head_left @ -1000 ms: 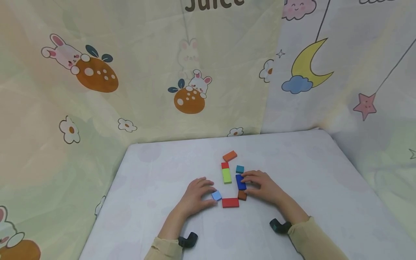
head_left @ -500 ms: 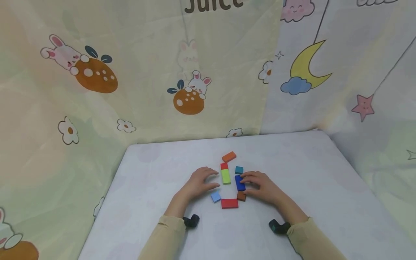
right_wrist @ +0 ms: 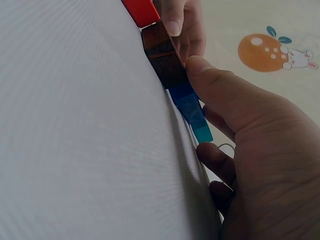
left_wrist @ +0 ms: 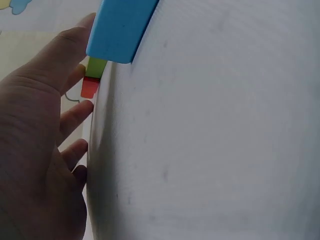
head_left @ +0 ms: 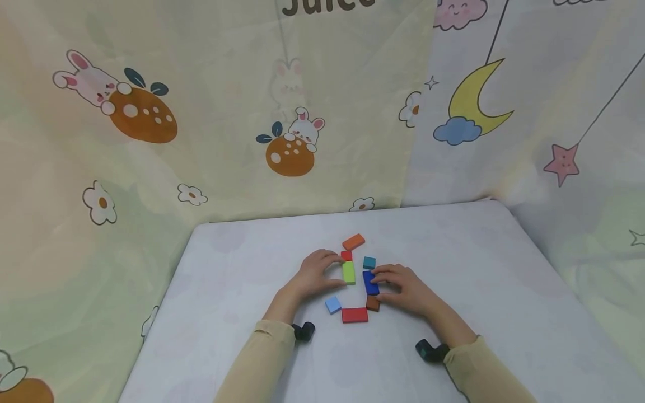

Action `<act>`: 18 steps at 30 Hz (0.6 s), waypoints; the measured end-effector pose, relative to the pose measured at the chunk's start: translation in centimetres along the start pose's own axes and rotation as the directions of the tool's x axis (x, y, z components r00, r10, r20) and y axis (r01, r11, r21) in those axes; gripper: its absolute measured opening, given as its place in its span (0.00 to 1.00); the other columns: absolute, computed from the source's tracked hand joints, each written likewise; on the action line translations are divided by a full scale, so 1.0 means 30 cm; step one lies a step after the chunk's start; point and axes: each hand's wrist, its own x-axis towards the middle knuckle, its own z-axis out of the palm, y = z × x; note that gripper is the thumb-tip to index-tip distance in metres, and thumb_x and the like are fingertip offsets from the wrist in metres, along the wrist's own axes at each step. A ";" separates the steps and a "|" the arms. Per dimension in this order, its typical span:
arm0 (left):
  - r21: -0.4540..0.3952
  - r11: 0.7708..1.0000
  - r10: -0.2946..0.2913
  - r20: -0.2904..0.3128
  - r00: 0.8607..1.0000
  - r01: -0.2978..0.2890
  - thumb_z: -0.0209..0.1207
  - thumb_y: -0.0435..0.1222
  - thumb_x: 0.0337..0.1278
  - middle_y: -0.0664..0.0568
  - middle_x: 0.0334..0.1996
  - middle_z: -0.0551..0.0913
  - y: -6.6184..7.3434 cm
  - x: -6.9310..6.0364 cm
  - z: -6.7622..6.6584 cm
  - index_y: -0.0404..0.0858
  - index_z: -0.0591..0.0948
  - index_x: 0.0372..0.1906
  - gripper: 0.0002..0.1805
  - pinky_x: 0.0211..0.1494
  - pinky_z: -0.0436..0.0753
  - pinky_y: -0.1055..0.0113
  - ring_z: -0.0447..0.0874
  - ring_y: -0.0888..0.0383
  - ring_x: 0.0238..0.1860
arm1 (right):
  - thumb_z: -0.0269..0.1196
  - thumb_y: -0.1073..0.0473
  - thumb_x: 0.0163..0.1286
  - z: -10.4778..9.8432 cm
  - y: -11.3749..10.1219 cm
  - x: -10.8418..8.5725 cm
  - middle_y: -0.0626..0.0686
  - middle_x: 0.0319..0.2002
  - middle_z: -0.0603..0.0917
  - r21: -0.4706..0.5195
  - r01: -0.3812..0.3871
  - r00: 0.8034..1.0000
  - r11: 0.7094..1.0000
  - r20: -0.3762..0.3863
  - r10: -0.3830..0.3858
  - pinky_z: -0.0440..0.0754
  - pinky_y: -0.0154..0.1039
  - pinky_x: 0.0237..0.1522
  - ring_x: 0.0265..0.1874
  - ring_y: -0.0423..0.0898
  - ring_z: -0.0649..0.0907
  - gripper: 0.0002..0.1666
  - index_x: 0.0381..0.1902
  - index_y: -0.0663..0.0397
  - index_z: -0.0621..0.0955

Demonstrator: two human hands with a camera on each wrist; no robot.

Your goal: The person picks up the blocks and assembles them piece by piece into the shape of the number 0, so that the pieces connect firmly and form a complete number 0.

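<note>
In the head view my left hand [head_left: 316, 273] is at the left edge of the light green block [head_left: 349, 273], fingertips by its top and the small red block [head_left: 346, 256], thumb by its lower end. My right hand [head_left: 408, 289] rests with bent, relaxed fingers on the right side of the dark blue block [head_left: 370, 284]; its thumb is beside the brown block [head_left: 373, 303]. A teal block [head_left: 369, 262] lies above the dark blue one. The left wrist view shows my left hand [left_wrist: 40, 120] spread beside the green block [left_wrist: 95, 68]; whether it touches is unclear.
A light blue block [head_left: 333, 305] and a red block [head_left: 355, 315] lie nearer me, an orange block [head_left: 354, 242] farther back. The white table [head_left: 242, 280] ends at a patterned cloth [head_left: 216, 140] behind.
My left hand has left the light blue block and moved up and right to the green block. My right hand stays by the dark blue block. The blocks have not visibly moved.
</note>
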 end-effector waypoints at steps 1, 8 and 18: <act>0.012 1.000 0.001 0.001 1.000 -0.001 0.64 0.65 0.50 0.59 0.69 0.70 -0.001 0.002 0.002 0.63 0.72 0.66 0.36 0.77 0.61 0.45 0.58 0.52 0.76 | 0.67 0.34 0.61 0.000 0.000 0.000 0.39 0.64 0.76 0.001 -0.002 1.000 1.000 0.002 0.002 0.73 0.61 0.64 0.67 0.49 0.71 0.22 0.53 0.24 0.81; 0.063 0.998 0.012 -0.011 1.000 -0.011 0.64 0.65 0.48 0.58 0.69 0.70 0.002 0.007 -0.002 0.57 0.71 0.68 0.41 0.77 0.62 0.47 0.60 0.53 0.75 | 0.68 0.36 0.60 -0.009 -0.012 0.002 0.39 0.64 0.76 0.003 -0.022 1.000 1.000 0.010 0.022 0.72 0.62 0.65 0.68 0.49 0.70 0.22 0.53 0.23 0.81; 0.094 0.995 0.028 -0.021 0.999 -0.026 0.64 0.64 0.49 0.57 0.68 0.71 0.009 0.006 -0.001 0.56 0.73 0.66 0.38 0.77 0.62 0.48 0.61 0.53 0.74 | 0.68 0.37 0.61 -0.007 -0.012 0.003 0.38 0.65 0.75 0.003 -0.034 0.999 0.999 0.027 0.034 0.72 0.62 0.65 0.68 0.49 0.70 0.22 0.53 0.22 0.80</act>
